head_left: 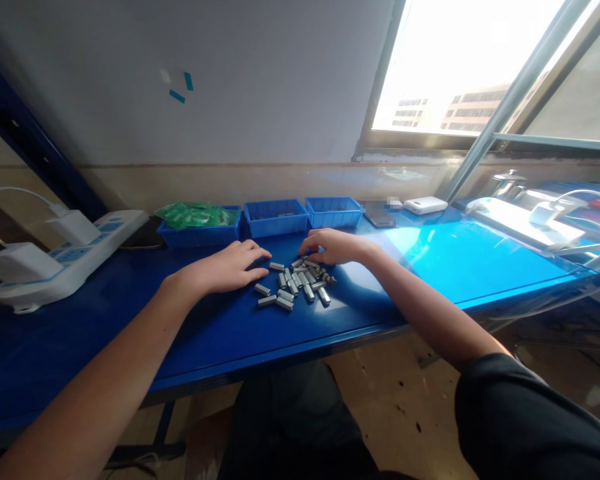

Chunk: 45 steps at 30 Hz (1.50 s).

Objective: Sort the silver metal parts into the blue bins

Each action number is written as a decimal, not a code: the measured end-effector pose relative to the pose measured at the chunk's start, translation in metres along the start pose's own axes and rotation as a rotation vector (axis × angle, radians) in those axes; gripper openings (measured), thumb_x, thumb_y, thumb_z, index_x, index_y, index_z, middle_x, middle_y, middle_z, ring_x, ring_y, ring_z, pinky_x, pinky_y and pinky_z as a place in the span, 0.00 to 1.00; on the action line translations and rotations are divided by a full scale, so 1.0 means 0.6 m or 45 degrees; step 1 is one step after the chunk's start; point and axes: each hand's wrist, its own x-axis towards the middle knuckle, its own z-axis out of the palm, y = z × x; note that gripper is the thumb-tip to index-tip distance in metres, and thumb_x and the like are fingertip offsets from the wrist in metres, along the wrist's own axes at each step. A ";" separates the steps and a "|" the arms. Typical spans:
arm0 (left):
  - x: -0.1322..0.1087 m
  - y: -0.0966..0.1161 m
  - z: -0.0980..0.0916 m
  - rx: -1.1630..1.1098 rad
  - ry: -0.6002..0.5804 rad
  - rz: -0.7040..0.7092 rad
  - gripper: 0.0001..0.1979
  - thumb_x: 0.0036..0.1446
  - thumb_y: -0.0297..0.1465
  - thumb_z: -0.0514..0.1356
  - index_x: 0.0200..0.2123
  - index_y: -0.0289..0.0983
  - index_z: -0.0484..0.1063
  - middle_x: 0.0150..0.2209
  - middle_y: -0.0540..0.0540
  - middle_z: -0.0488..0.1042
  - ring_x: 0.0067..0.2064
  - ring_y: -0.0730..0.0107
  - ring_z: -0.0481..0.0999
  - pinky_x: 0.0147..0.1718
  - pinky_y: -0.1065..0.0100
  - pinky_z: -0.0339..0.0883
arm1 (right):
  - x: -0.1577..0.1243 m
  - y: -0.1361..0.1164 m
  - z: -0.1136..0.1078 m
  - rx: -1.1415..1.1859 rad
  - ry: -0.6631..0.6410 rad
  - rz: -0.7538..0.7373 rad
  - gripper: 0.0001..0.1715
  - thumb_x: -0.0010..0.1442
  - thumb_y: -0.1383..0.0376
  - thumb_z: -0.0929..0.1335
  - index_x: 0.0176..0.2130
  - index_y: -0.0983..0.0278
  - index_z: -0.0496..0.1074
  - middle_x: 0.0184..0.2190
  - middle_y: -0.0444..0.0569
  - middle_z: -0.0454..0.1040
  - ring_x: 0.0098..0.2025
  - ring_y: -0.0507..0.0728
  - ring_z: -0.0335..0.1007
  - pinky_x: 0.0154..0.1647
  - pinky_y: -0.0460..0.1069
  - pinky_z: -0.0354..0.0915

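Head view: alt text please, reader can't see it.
Two bare hands are at a pile of small grey metal pieces on a blue table: the left hand rests palm down beside it, the right hand touches its far side. Behind stand three blue plastic bins, one holding green packets; a white power strip lies at left.
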 end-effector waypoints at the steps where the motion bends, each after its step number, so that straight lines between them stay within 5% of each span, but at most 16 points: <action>1: 0.000 0.001 0.000 -0.002 -0.001 -0.003 0.30 0.59 0.51 0.48 0.60 0.44 0.62 0.60 0.43 0.62 0.57 0.55 0.62 0.57 0.59 0.56 | 0.005 -0.004 0.007 0.008 -0.003 -0.013 0.13 0.56 0.68 0.68 0.43 0.62 0.76 0.36 0.48 0.73 0.33 0.51 0.67 0.33 0.45 0.60; 6: 0.001 0.001 0.001 0.013 0.001 0.009 0.29 0.60 0.50 0.48 0.60 0.43 0.63 0.59 0.43 0.63 0.57 0.55 0.63 0.57 0.59 0.55 | 0.012 -0.017 0.002 0.015 0.222 -0.044 0.07 0.57 0.70 0.67 0.37 0.67 0.74 0.35 0.49 0.73 0.34 0.52 0.67 0.36 0.45 0.62; 11: 0.002 -0.005 0.005 -0.001 0.014 0.025 0.29 0.60 0.50 0.48 0.60 0.44 0.63 0.60 0.43 0.62 0.58 0.55 0.62 0.57 0.59 0.55 | -0.016 -0.013 -0.065 -0.144 1.163 0.150 0.15 0.65 0.63 0.60 0.46 0.63 0.71 0.37 0.50 0.71 0.39 0.55 0.67 0.43 0.50 0.63; 13: 0.001 -0.005 0.004 -0.007 0.010 0.017 0.29 0.60 0.51 0.48 0.60 0.45 0.62 0.60 0.44 0.61 0.58 0.55 0.62 0.57 0.59 0.55 | -0.022 0.010 -0.085 -0.230 1.356 0.359 0.18 0.65 0.62 0.58 0.49 0.62 0.70 0.36 0.51 0.71 0.40 0.56 0.68 0.44 0.53 0.63; 15: 0.000 -0.004 0.003 -0.010 0.003 0.006 0.30 0.60 0.51 0.48 0.60 0.45 0.62 0.60 0.44 0.61 0.58 0.55 0.62 0.57 0.59 0.56 | -0.027 0.038 -0.093 -0.282 1.220 0.549 0.16 0.62 0.60 0.62 0.46 0.63 0.72 0.34 0.51 0.72 0.38 0.57 0.68 0.41 0.54 0.64; 18: -0.001 -0.003 0.000 -0.016 -0.005 0.010 0.30 0.60 0.51 0.47 0.60 0.44 0.62 0.60 0.44 0.62 0.58 0.55 0.62 0.57 0.59 0.56 | -0.041 0.063 -0.086 -0.228 0.697 0.656 0.14 0.56 0.59 0.69 0.41 0.63 0.75 0.31 0.49 0.74 0.34 0.57 0.69 0.35 0.51 0.63; 23: 0.000 -0.001 -0.002 0.001 -0.010 -0.018 0.31 0.59 0.52 0.47 0.60 0.45 0.62 0.61 0.44 0.61 0.58 0.54 0.62 0.58 0.59 0.55 | -0.058 0.036 -0.060 -0.027 0.010 0.464 0.16 0.53 0.55 0.71 0.40 0.59 0.76 0.30 0.44 0.75 0.27 0.51 0.68 0.25 0.45 0.58; 26: 0.000 0.001 -0.002 -0.011 -0.025 -0.030 0.31 0.59 0.52 0.47 0.61 0.45 0.62 0.61 0.44 0.61 0.59 0.54 0.61 0.58 0.59 0.56 | -0.042 0.016 -0.037 -0.029 -0.209 0.381 0.11 0.51 0.59 0.72 0.36 0.60 0.76 0.28 0.44 0.75 0.25 0.49 0.66 0.23 0.44 0.55; 31: 0.000 0.000 -0.002 -0.005 -0.009 -0.002 0.30 0.59 0.51 0.48 0.60 0.44 0.63 0.59 0.44 0.62 0.58 0.55 0.62 0.57 0.59 0.56 | -0.019 0.006 -0.018 0.024 0.014 0.313 0.06 0.52 0.63 0.70 0.31 0.64 0.73 0.26 0.44 0.73 0.25 0.49 0.65 0.25 0.44 0.56; 35: -0.001 -0.001 -0.002 -0.016 0.003 0.012 0.30 0.59 0.51 0.47 0.59 0.43 0.63 0.59 0.43 0.62 0.57 0.55 0.62 0.57 0.59 0.56 | -0.030 0.006 -0.053 0.005 0.759 0.229 0.10 0.57 0.60 0.66 0.37 0.64 0.71 0.26 0.44 0.71 0.29 0.51 0.66 0.32 0.45 0.60; 37: -0.002 -0.001 -0.003 -0.025 -0.007 0.008 0.30 0.59 0.51 0.47 0.60 0.43 0.63 0.60 0.43 0.62 0.58 0.55 0.62 0.57 0.59 0.57 | -0.033 0.015 -0.076 -0.084 1.166 0.335 0.13 0.62 0.59 0.62 0.42 0.63 0.70 0.28 0.46 0.71 0.32 0.54 0.67 0.37 0.48 0.62; 39: -0.003 0.000 -0.003 -0.022 -0.008 0.002 0.30 0.60 0.51 0.47 0.60 0.44 0.63 0.60 0.44 0.62 0.58 0.55 0.62 0.57 0.59 0.57 | -0.028 0.031 -0.089 -0.184 1.346 0.536 0.16 0.64 0.58 0.60 0.45 0.63 0.68 0.30 0.49 0.71 0.35 0.57 0.68 0.39 0.50 0.62; 42: -0.002 -0.001 -0.002 -0.022 0.007 0.005 0.29 0.60 0.51 0.47 0.59 0.45 0.63 0.60 0.45 0.62 0.58 0.56 0.63 0.57 0.59 0.57 | -0.010 0.049 -0.075 -0.257 1.130 0.690 0.17 0.61 0.58 0.63 0.46 0.64 0.69 0.30 0.51 0.73 0.36 0.60 0.69 0.37 0.51 0.61; 45: 0.000 -0.003 0.000 -0.017 0.008 0.023 0.29 0.60 0.51 0.47 0.59 0.44 0.64 0.59 0.44 0.63 0.57 0.56 0.63 0.57 0.60 0.57 | 0.012 0.044 -0.032 -0.195 0.695 0.411 0.22 0.59 0.57 0.66 0.51 0.63 0.68 0.32 0.49 0.74 0.35 0.58 0.69 0.36 0.48 0.60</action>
